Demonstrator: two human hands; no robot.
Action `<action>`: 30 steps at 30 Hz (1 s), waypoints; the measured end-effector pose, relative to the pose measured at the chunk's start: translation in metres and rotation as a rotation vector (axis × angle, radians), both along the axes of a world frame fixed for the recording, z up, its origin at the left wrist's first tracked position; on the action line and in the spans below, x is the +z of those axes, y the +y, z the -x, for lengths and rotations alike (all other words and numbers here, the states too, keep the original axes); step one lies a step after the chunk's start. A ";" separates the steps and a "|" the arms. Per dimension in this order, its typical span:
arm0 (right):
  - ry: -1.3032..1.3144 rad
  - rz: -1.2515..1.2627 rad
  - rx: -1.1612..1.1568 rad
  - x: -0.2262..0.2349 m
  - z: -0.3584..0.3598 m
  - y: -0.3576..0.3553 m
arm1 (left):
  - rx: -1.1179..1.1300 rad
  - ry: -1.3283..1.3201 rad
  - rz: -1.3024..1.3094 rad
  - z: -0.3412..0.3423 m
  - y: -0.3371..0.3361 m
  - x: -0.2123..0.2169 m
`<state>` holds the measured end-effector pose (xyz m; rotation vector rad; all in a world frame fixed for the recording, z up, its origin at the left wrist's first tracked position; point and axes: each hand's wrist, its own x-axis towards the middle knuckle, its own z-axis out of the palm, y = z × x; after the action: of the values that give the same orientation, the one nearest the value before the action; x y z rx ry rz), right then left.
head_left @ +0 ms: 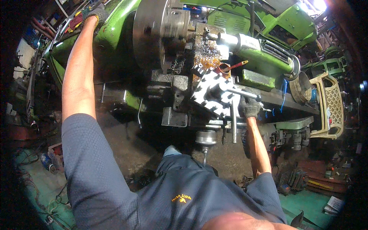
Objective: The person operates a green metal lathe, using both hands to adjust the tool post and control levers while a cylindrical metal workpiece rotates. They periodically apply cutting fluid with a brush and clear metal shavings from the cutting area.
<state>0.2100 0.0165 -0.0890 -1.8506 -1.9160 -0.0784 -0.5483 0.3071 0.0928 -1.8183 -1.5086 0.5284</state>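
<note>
My left hand point(97, 15), in a dark grey glove with a yellow cuff, reaches over the green headstock point(111, 32) at the far left; its fingers are largely hidden. My right hand point(251, 107), gloved in grey, is closed beside the square tool post point(214, 92), near its long handle point(243, 93). What it grips is hidden. A big steel lathe chuck point(149, 34) stands between my arms, its surface streaked. To its right, a steel workpiece or fitting point(188, 25) meets the wet, chip-covered slide point(207, 53).
A red-handled brush point(238, 65) rests in a small cup by the tailstock point(253, 46). Curled metal chips point(177, 66) hang below the chuck. A handwheel point(206, 137) juts toward my body. At the right stand a cream plastic chair point(332, 105) and a round metal container point(300, 87).
</note>
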 end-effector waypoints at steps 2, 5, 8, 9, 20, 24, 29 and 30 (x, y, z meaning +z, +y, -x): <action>0.042 0.029 -0.028 -0.002 0.002 -0.001 | -0.006 0.002 0.003 0.001 0.001 0.000; 0.002 0.062 -0.049 0.000 0.003 0.000 | -0.015 0.006 0.008 0.002 0.001 0.000; -0.009 0.020 -0.034 -0.001 0.002 0.000 | -0.027 0.005 0.010 0.002 0.002 -0.001; 0.024 -0.026 -0.018 -0.003 0.001 -0.001 | -0.029 0.005 0.012 0.002 0.003 -0.001; 0.010 -0.052 0.038 -0.002 -0.004 0.002 | -0.070 0.002 0.027 0.005 0.002 -0.002; 0.043 -0.088 0.028 -0.014 -0.009 0.004 | -0.094 0.017 0.037 0.007 0.003 -0.001; -0.132 -0.165 0.070 -0.003 -0.004 0.003 | -0.116 0.042 0.072 0.013 0.000 -0.003; -0.092 -0.115 0.027 -0.014 -0.008 0.003 | -0.132 0.064 0.089 0.014 0.000 -0.002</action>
<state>0.2185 0.0190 -0.1030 -1.7728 -1.9544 -0.2643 -0.5625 0.3072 0.0910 -1.9355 -1.3313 0.5918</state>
